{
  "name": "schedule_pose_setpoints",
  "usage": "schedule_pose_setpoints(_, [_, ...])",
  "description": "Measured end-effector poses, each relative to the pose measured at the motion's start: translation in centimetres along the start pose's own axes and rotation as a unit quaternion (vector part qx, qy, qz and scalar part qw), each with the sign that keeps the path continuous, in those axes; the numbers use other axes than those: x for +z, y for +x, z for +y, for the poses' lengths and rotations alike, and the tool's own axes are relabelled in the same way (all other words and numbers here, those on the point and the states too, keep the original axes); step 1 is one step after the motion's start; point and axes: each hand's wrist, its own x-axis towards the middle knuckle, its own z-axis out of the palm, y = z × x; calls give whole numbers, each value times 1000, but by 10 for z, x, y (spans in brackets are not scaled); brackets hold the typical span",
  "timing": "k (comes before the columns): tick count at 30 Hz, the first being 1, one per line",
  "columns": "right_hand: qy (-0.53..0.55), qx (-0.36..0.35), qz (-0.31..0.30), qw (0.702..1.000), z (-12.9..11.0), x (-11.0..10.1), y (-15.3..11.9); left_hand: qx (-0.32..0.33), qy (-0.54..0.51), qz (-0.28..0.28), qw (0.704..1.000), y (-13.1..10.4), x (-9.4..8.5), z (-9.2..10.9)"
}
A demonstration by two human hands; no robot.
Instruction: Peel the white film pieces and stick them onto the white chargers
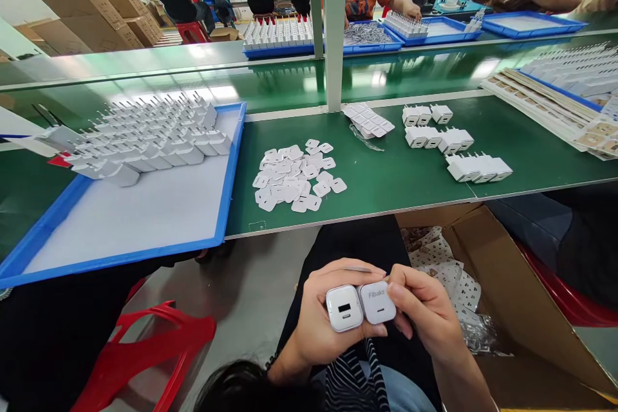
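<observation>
My left hand is closed round two white plug chargers held side by side over my lap. The left charger shows a dark wide port above a small slot on its end face. Grey lettering and one small slot mark the end of the right charger. My right hand pinches that right charger, its thumb on the upper right corner of the face. Past the table edge lies a loose pile of small white face plates, and several more white chargers stand in short rows to the right.
On the left, a blue-rimmed tray holds many chargers, pins up. White sheets lie by a metal post. An open cardboard box with wrappings sits right of my lap, a red stool left. People sit across the bench.
</observation>
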Motion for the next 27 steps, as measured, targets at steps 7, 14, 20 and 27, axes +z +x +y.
schedule_pose_setpoints(7, [-23, 0, 71, 997, -7, 1, 11, -32, 8, -7, 999, 4, 3, 4])
schedule_pose_setpoints(14, [-169, 35, 19, 985, -22, -11, 38, -106, 90, -62, 988, -1, 7, 6])
schedule_pose_setpoints(20, [-212, 5, 85, 974, -19, -23, 46, -129, 119, -26, 984, -4, 2, 1])
schedule_pose_setpoints(27, [-56, 6, 184, 981, -13, -36, 32, -103, 154, 63, 981, 4, -1, -11])
